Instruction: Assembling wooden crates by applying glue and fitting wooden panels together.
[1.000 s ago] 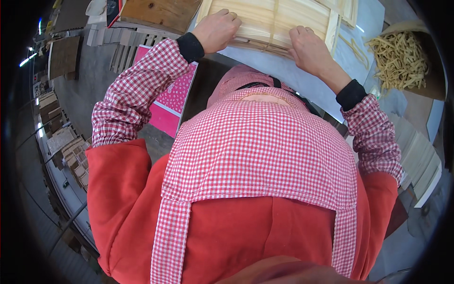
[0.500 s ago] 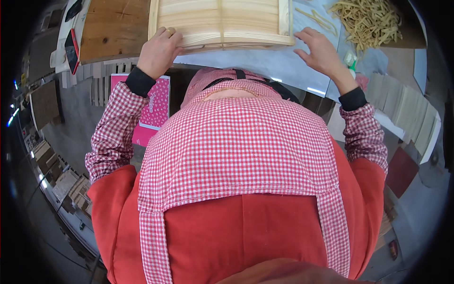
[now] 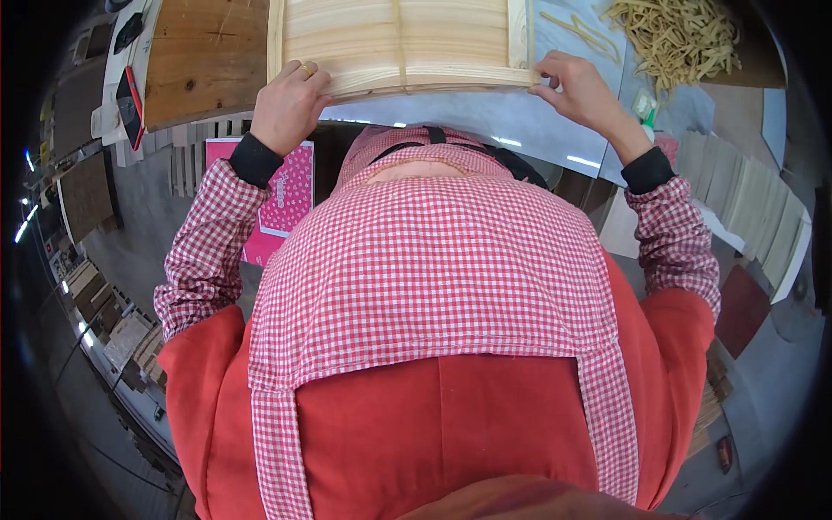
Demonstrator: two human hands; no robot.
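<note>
A shallow pale wooden tray (image 3: 451, 78) with a raised rim lies before me at the top of the view, its far part cut off. A thin beige band (image 3: 401, 43) runs across its middle from front to back. My left hand (image 3: 290, 108) is closed on the tray's near left corner, fingers curled over the rim. At the near right corner, my right hand (image 3: 576, 89) grips the edge between thumb and bent fingers. Whether either hand also pinches a band there I cannot tell.
A heap of beige bands (image 3: 676, 39) lies at the far right, with a few loose bands (image 3: 581, 35) beside the tray. A small white bottle (image 3: 644, 106) stands near my right wrist. On the left are a brown board (image 3: 208, 61) and a red-edged phone (image 3: 132, 108). A pink box (image 3: 286, 191) sits below.
My right hand has closed in on the tray's near right corner; its thumb and fingers were apart before. The tray has shifted slightly left, and my left hand has stayed at its corner.
</note>
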